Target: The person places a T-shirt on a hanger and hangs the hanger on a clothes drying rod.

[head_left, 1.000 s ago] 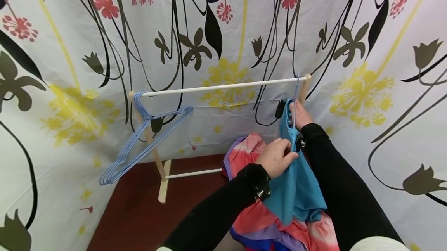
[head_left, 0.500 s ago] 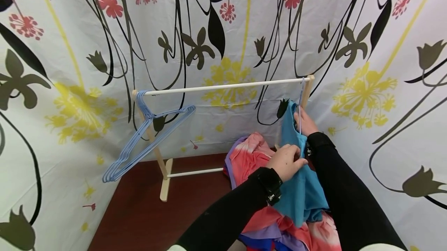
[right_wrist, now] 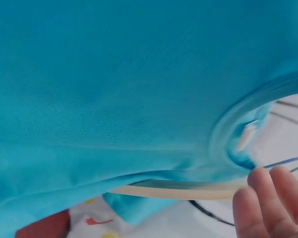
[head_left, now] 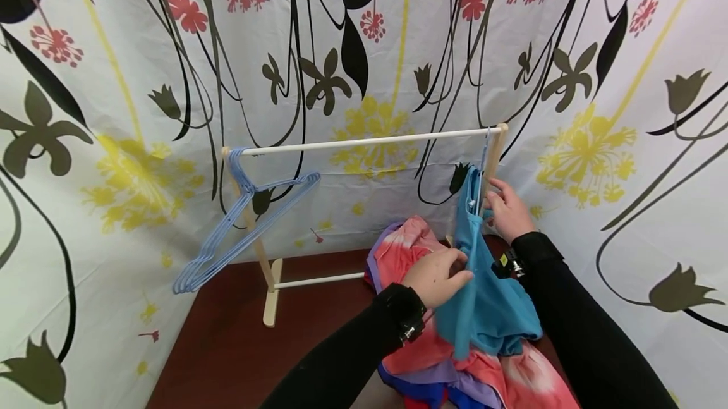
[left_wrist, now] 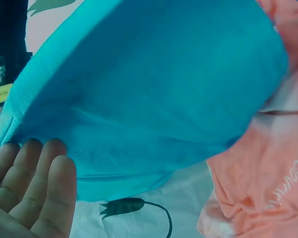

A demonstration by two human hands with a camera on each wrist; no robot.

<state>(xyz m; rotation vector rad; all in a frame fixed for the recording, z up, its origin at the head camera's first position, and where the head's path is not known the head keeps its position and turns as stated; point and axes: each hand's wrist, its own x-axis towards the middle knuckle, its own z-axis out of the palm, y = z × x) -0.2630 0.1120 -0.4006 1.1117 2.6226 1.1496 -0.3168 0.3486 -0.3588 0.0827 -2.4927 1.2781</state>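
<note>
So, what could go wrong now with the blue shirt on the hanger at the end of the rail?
1. The teal shirt hangs from the hanger mostly bunched on one side, so it might slide off onto the pile of clothes.
2. The right hand is open near the collar, with no firm grip, and the left hand only touches the fabric; the hanger could tip.
3. The hanger sits at the very end of the wooden rail, close to the post.
</note>
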